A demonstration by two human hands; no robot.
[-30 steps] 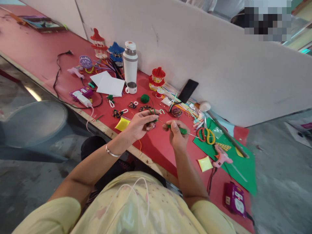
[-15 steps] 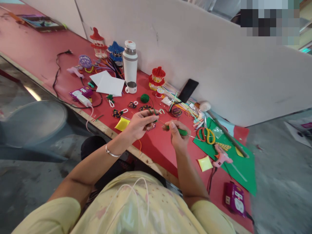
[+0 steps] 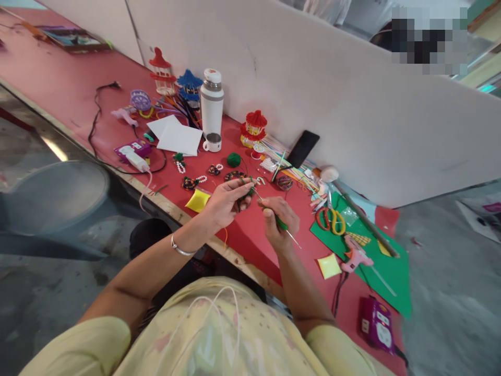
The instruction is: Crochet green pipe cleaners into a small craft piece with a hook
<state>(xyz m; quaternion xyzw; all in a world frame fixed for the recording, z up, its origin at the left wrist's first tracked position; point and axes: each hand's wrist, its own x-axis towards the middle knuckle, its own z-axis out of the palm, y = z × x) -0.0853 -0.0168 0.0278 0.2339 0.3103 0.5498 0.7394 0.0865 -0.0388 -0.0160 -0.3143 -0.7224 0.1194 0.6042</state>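
Observation:
My left hand [image 3: 230, 197] pinches a small piece of dark green crochet work [image 3: 247, 193], partly hidden by the fingers. Closed around the green handle of a crochet hook [image 3: 281, 223] is my right hand [image 3: 279, 219]. One metal end of the hook meets the green yarn at my left fingertips; the other sticks out toward the lower right. Just beyond the hands lie a ball of green yarn [image 3: 234, 160] and a multicoloured yarn ball [image 3: 284, 182]. Crocheted pieces with white bead loops [image 3: 190, 182] rest left of them.
Scissors [image 3: 331, 220] and a pink glue gun [image 3: 356, 254] lie on a green sheet [image 3: 385, 277] at right. A white flask [image 3: 212, 107], a phone [image 3: 303, 148] and red paper pagodas [image 3: 254, 128] stand or lie near the partition. A grey stool [image 3: 55, 193] is at left.
My right hand has turned the crochet hook to a steeper slant and brought its tip into the green yarn. My left hand stays nearly in place.

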